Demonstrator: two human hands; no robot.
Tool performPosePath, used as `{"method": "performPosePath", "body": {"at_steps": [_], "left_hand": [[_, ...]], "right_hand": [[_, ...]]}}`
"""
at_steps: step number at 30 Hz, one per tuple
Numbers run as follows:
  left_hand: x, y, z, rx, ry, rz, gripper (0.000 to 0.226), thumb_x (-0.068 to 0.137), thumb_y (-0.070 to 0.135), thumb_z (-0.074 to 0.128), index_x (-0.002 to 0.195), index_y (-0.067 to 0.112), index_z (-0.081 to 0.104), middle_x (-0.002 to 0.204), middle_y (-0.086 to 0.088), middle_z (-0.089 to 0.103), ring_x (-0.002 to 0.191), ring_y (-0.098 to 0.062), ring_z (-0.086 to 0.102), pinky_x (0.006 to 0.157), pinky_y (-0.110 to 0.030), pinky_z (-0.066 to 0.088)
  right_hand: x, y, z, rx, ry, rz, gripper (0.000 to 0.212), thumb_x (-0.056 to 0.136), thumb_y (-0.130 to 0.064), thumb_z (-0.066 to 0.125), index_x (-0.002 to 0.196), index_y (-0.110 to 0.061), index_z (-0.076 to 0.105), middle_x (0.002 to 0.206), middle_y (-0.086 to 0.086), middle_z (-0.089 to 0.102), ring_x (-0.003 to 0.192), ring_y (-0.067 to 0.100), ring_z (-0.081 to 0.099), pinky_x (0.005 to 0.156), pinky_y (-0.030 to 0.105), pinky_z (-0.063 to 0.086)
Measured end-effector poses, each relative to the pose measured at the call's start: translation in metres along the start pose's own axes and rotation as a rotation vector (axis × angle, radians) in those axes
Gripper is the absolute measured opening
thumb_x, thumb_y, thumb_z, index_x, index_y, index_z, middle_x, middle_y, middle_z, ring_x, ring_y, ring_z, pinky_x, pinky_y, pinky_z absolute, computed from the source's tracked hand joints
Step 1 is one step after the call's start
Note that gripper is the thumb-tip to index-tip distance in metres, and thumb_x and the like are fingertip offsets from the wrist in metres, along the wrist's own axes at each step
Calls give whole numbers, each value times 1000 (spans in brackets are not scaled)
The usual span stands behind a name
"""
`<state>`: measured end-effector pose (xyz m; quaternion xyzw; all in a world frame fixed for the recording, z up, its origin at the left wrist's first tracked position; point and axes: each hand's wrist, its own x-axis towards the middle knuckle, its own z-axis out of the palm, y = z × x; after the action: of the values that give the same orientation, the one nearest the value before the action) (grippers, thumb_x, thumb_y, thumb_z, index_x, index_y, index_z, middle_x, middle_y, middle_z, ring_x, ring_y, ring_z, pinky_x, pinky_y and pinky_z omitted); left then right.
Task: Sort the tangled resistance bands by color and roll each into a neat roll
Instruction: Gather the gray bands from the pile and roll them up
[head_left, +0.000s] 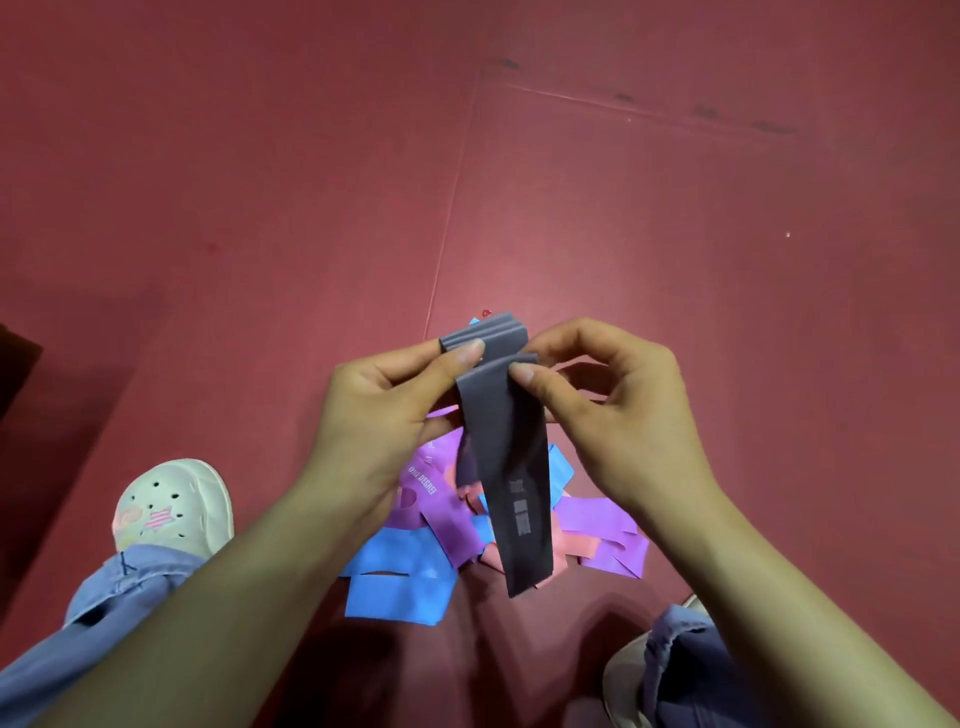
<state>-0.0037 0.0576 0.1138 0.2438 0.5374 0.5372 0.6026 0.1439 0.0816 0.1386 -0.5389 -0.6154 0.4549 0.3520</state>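
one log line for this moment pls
step: grey band partly rolled | left hand: pinches layered top end | right hand: pinches band beside it | tail: hangs loose | floor: blue band, purple band, pink band tangled

Left hand and right hand pinch folded grey band above tangled bands on red mat.

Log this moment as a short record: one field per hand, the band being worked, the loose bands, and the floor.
left hand: pinches the layered top of the grey band
right hand: pinches the grey band just below the layers
grey band: top partly gathered, tail hanging loose
loose bands: blue bands, purple bands and pink bands, tangled beneath the hands, not yet rolled
floor: red mat
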Motion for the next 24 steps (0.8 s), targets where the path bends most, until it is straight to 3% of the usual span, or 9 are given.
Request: {"method": "performPosePath", "body": {"at_steps": [4, 10, 16, 20, 24], "left_hand": [[-1, 0, 1, 2, -68, -47, 20, 69, 30, 72, 86, 23, 80, 86, 1, 76, 75, -11, 73, 60, -20, 55], [1, 1, 0, -39, -116, -102, 33, 76, 37, 66, 96, 14, 78, 100, -7, 75, 91, -19, 73, 68, -26, 57], [1, 3, 1, -38, -58, -74, 30, 75, 33, 65, 89, 11, 77, 90, -7, 76, 78, -17, 74, 61, -22, 56], [2, 2, 1, -12, -52, -52, 29, 77, 32, 64, 92, 10, 76, 90, -7, 76, 77, -16, 73, 61, -22, 56], [3, -2, -1, 8, -40, -47, 23, 83, 29, 64, 86, 12, 79, 89, -7, 76, 77, -14, 73, 62, -21, 56]], "right_hand": [[2, 1, 1, -60, 70, 11, 19, 80, -10, 72, 69, -24, 64, 80, -4, 66, 60, 14, 59, 64, 35, 54], [1, 5, 0, -45, 132, 33, 18, 79, -13, 73, 71, -24, 62, 79, -7, 67, 63, 22, 62, 65, 40, 56], [1, 7, 1, -110, 98, -38, 23, 82, -13, 70, 73, -26, 54, 87, -4, 62, 62, 18, 63, 54, 29, 47], [2, 9, 2, -102, 92, -36, 21, 84, -13, 69, 74, -24, 53, 76, -13, 61, 67, 27, 60, 60, 46, 53], [2, 10, 3, -85, 97, -19, 22, 84, -15, 68, 73, -25, 53, 73, -13, 60, 70, 29, 60, 62, 50, 53]]}}
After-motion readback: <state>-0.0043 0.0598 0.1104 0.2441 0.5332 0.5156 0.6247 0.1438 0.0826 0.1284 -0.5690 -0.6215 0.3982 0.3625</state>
